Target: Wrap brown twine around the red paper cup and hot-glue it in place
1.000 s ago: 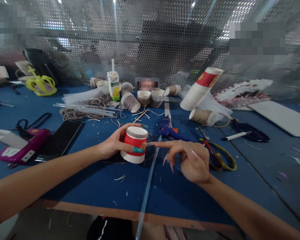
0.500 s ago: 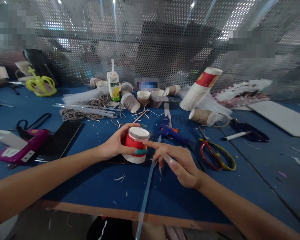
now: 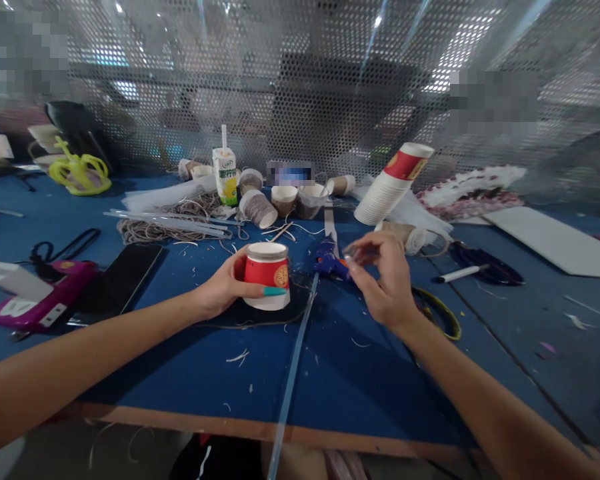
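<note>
My left hand [image 3: 229,285] is wrapped round a red and white paper cup [image 3: 267,272], with the thumb across its front. The cup looks upside down, wider end on the table, and a grey band of cord runs round its upper edge. My right hand [image 3: 386,277] is raised to the right of the cup, fingers curved and thumb apart from the palm, with nothing visible in it. Close to its fingertips lies a blue hot glue gun [image 3: 326,260], its handle partly hidden behind the hand. A long translucent glue stick [image 3: 296,353] runs from the gun over the table's front edge.
Scissors [image 3: 441,313] lie partly hidden behind my right forearm. Behind are cord-wrapped cups [image 3: 258,208], a drink carton [image 3: 225,177], tangled grey cord [image 3: 155,230] and a leaning stack of paper cups [image 3: 383,199]. A phone [image 3: 125,280] and purple device [image 3: 60,300] lie left.
My right hand has left the cup's upper edge and moved right and up, near the glue gun. The cup has turned in my left hand, and its gold emblem now faces me.
</note>
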Demonstrator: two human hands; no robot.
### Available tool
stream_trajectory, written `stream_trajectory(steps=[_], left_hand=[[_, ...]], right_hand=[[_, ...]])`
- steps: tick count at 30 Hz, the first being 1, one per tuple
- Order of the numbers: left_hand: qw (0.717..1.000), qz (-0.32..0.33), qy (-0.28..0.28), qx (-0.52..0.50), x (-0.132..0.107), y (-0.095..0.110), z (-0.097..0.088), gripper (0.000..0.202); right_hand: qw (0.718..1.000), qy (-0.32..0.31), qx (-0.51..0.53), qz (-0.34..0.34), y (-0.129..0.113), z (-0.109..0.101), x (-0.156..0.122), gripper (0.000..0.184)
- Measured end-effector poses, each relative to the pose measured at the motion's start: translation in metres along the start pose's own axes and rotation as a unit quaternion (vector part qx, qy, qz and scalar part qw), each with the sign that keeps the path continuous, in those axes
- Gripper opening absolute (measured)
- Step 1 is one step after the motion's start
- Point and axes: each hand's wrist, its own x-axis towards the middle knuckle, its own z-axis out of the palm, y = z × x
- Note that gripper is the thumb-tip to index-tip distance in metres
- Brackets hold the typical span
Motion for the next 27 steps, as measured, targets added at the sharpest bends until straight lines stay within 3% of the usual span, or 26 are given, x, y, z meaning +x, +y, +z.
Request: stream_trajectory(steps=[4,8,10,14,19,24,27], left_hand=[[0.999,0.010,0.017,-0.025,0.000,-0.001,0.000,0.071],[0.998,-0.004,0.012,-0.067,0.002,-0.002,-0.004,0.067],[0.995,-0.031,-0.004,-0.097,0.003,-0.002,-0.007,0.056],[0.987,-0.067,-0.033,-0.139,0.003,0.000,-0.011,0.049],[0.992,-0.062,0.009,-0.108,0.002,0.003,-0.007,0.056],[0.995,-0.047,0.047,-0.069,0.002,0.003,-0.003,0.067],[0.997,-0.043,0.038,-0.059,0.003,0.002,-0.005,0.064]], right_hand=[[0.980,-0.136,-0.147,0.003,0.020,-0.008,0.016,0.040],[0.929,-0.274,-0.236,0.078,0.021,-0.006,0.013,0.053],[0.926,-0.263,-0.247,0.113,0.020,-0.003,0.011,0.053],[0.939,-0.181,-0.241,0.167,0.024,0.008,0.009,0.041],[0.956,-0.101,-0.195,0.195,0.034,0.006,0.014,0.030],[0.970,-0.053,-0.070,0.228,0.037,-0.009,0.023,0.018],[0.966,-0.042,0.043,0.253,0.032,-0.010,0.025,0.018]])
